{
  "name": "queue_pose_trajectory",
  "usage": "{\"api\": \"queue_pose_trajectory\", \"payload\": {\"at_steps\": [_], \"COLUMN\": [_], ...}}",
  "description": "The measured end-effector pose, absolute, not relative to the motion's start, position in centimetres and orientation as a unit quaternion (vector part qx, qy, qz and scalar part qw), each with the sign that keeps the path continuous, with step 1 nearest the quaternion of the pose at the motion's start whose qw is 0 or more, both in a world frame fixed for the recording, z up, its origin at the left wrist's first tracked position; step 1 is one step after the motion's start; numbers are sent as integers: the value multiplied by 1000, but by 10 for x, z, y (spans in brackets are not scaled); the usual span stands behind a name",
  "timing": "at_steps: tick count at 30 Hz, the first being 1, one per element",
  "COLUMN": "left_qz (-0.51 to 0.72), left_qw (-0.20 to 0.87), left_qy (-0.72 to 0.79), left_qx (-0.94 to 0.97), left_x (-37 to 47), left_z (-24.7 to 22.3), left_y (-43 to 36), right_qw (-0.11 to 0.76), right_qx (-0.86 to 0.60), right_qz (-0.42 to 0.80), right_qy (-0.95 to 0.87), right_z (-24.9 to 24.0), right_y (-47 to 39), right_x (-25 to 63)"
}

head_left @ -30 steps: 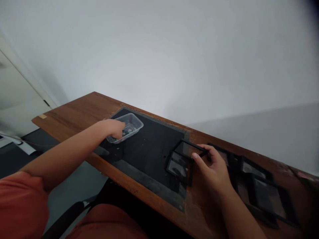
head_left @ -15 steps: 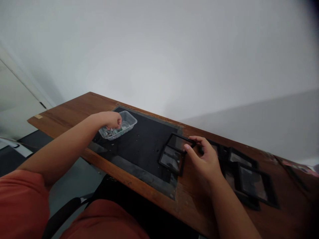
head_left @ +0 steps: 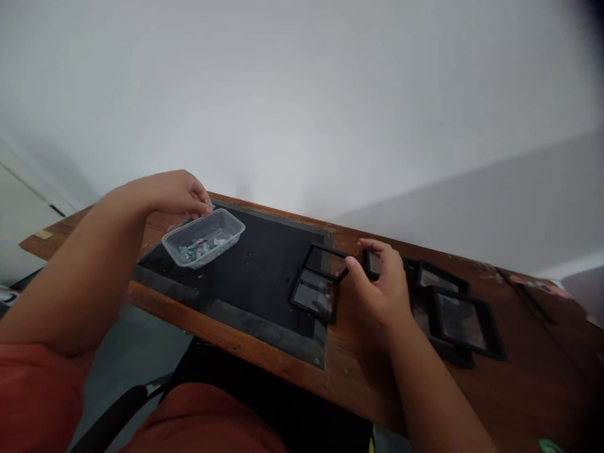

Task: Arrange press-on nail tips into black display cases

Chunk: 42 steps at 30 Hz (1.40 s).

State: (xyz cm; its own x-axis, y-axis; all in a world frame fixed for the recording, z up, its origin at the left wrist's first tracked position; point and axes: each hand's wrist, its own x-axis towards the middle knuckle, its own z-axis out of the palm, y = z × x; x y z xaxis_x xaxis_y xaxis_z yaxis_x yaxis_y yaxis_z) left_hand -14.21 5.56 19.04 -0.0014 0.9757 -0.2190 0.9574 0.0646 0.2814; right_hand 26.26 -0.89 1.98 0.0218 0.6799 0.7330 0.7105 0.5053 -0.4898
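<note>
My left hand [head_left: 186, 194] is raised just beyond the far rim of a clear plastic tub [head_left: 214, 251]. Its fingers are pinched together, with a small pale thing at the tips too small to name. Green and pale small pieces [head_left: 195, 248] lie inside the tub. My right hand [head_left: 380, 283] is open, thumb and fingers apart, at the right side of a black double frame with clear panes [head_left: 315, 292]. The thumb tip meets or overlaps the upper frame's corner; touch is unclear. That frame rests partly on the black mat [head_left: 259, 292].
Several more black frames [head_left: 465, 321] lie stacked and overlapping to the right of my right hand. The wooden table [head_left: 283, 358] runs along a white wall [head_left: 283, 126]. A chair armrest [head_left: 111, 418] shows at lower left.
My left hand has lifted out of the tub and moved up and left past its far rim. My right hand's fingers have come off the frame's corner. The whole view has shifted slightly.
</note>
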Motion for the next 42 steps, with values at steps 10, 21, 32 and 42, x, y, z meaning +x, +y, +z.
{"api": "queue_pose_trajectory", "payload": {"at_steps": [10,21,32,42], "left_qz": [181,342,300,252], "left_qw": [282,564,612,632], "left_qy": [592,397,406,416], "left_qx": [732,638,609,603], "left_x": [-62,-6,1,-2], "left_z": [165,74,50,43], "left_y": [33,21,14,10], "right_qw": [493,514,466,472], "right_qx": [-490,-277,-321,-366], "right_qz": [-69,-94,32,277], "right_qy": [-715,-806,-824,-753], "right_z": [34,40,30,34], "right_y": [-20,-33,-33,-40], "right_x": [257,218,219,221]}}
